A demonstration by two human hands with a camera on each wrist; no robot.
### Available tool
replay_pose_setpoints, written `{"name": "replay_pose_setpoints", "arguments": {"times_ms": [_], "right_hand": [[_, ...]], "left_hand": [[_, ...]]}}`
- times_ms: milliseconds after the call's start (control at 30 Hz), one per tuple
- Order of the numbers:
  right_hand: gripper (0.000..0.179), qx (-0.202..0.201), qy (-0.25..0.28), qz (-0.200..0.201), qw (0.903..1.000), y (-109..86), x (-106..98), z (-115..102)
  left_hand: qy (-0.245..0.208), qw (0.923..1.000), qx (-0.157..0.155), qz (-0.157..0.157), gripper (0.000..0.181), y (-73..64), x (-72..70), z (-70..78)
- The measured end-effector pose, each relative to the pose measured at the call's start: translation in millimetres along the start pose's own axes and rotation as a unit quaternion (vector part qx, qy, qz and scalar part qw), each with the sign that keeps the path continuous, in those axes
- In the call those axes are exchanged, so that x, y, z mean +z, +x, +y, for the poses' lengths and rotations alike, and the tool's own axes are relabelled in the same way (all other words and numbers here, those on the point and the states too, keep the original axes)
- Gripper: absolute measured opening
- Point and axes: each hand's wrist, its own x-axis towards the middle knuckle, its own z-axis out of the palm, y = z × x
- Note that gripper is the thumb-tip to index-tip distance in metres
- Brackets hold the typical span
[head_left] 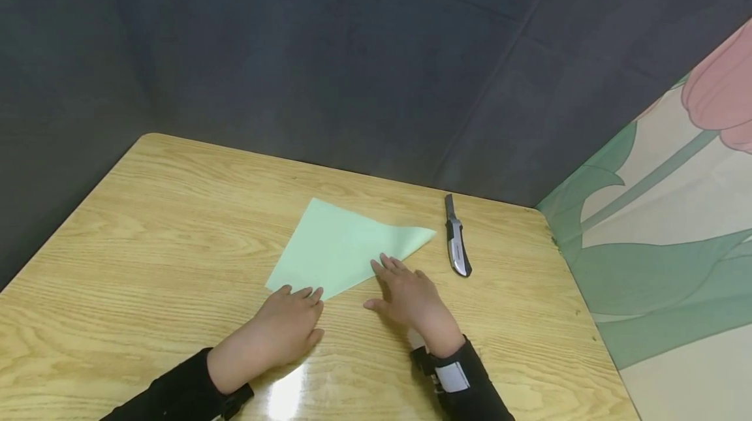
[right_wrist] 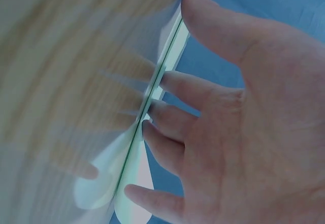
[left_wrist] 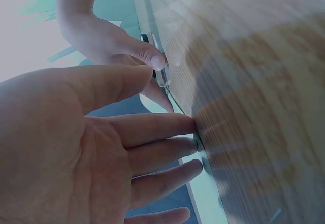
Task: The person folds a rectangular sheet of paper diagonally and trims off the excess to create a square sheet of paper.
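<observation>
A folded sheet of light green paper (head_left: 341, 245) lies on the wooden table, its right corner lifting slightly off the surface. My left hand (head_left: 288, 326) touches the paper's near left edge with its fingertips, fingers extended. Farther right, my right hand (head_left: 411, 294) rests its fingertips on the near edge, thumb spread out to the left. In the left wrist view, the left fingers (left_wrist: 160, 127) are straight and meet the paper's edge. Straight fingers (right_wrist: 172, 117) of the right hand touch the paper in the right wrist view too. Neither hand grips anything.
A utility knife (head_left: 457, 245) with its blade out lies right of the paper, blade pointing to the far edge. The wooden table (head_left: 147, 225) meets a dark cloth (head_left: 329, 68) behind it. A flower-patterned curtain (head_left: 664, 264) hangs along the right side.
</observation>
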Motion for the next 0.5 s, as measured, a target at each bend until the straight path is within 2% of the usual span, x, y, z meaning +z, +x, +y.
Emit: {"name": "replay_pose_setpoints", "arguments": {"times_ms": [367,500], "right_hand": [[0.075,0.007,0.022,0.002,0.9997,0.1,-0.5,7.1],[0.076,0.004,0.013,0.002,0.9999,0.4,1.0,7.9]], "left_hand": [[-0.008,1.0000,-0.001,-0.005,0.047,-0.2,-1.7,0.0],[-0.003,0.9999,0.006,0.012,0.046,-0.1,-0.2,-1.6]]}}
